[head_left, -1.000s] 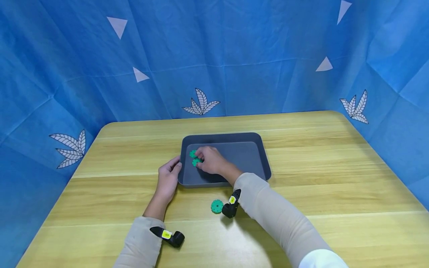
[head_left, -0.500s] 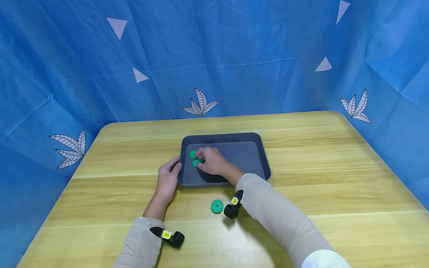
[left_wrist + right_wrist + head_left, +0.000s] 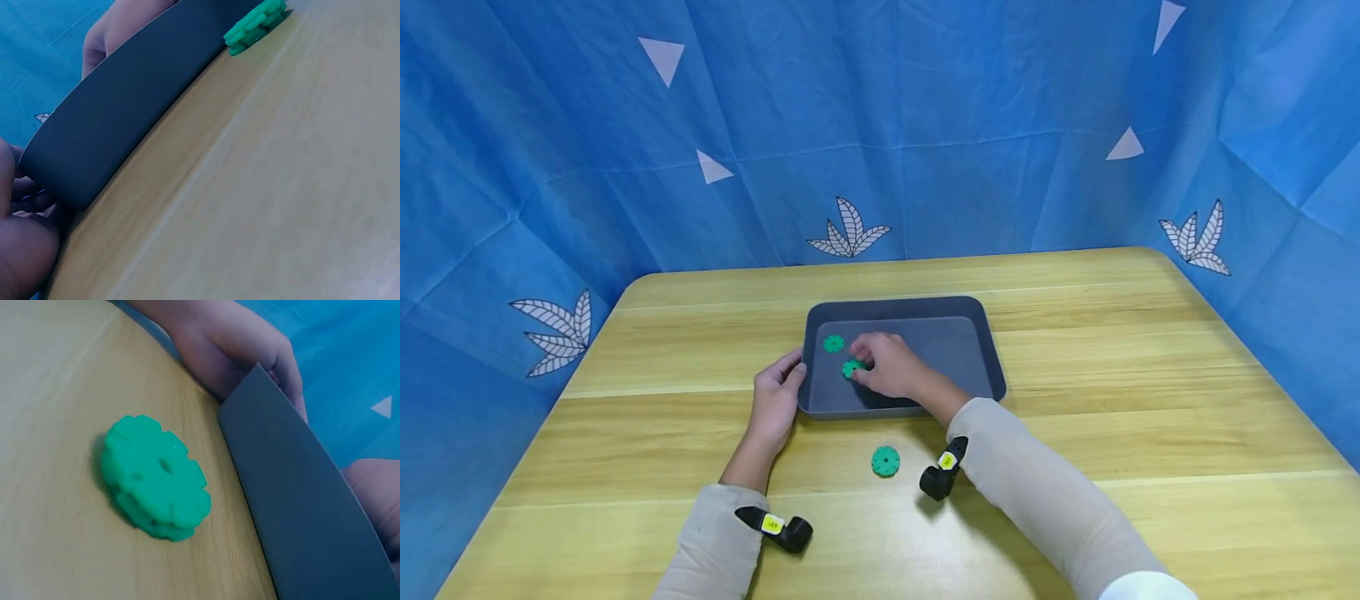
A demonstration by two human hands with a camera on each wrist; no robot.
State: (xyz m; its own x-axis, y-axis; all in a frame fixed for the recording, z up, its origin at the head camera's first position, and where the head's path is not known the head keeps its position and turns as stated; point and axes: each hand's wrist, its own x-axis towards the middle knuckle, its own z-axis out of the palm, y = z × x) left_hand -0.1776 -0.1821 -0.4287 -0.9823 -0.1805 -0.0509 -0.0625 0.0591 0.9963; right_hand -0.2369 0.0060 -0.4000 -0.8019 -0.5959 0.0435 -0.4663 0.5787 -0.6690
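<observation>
A dark grey tray lies on the table. My left hand holds its left side, with the thumb at the rim; the tray's corner and my left hand also show in the right wrist view. Inside the tray, my right hand pinches a green notched disc between thumb and fingers, which partly cover it. Another green notched disc lies flat near the tray's back left. On the table in front sits a green stack of notched discs, one on top of another.
The tray's upright wall stands between the right hand and the front stack. A wooden table extends around the tray. Behind it hangs a blue cloth with white triangles and leaf prints.
My right hand has shifted a little right and toward the front, and the pinched disc has come along, away from the back left disc. My left hand stays on the tray.
</observation>
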